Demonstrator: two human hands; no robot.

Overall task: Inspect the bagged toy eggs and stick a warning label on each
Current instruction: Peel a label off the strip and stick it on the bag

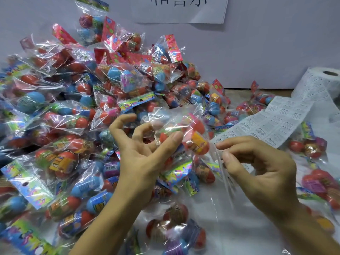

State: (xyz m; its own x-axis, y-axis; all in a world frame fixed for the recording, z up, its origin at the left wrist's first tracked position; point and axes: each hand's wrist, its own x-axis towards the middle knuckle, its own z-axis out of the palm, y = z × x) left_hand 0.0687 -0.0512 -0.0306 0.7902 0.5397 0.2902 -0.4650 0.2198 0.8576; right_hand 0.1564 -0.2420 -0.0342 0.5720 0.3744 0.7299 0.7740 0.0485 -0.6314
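My left hand (139,146) holds up a clear bag of toy eggs (185,133), thumb pressed on its front, the other fingers spread behind it. Red, orange and green eggs show through the plastic. My right hand (257,166) is just right of the bag, with thumb and forefinger pinching at the bag's clear edge; a small label between them cannot be made out. A strip of white warning labels (272,124) runs from beside my right hand back to its roll (323,83) at the far right.
A big heap of bagged eggs (73,100) fills the left and middle of the table. More bags lie at the right (312,146) and near the front (176,227). A paper sign (180,10) hangs on the white wall behind.
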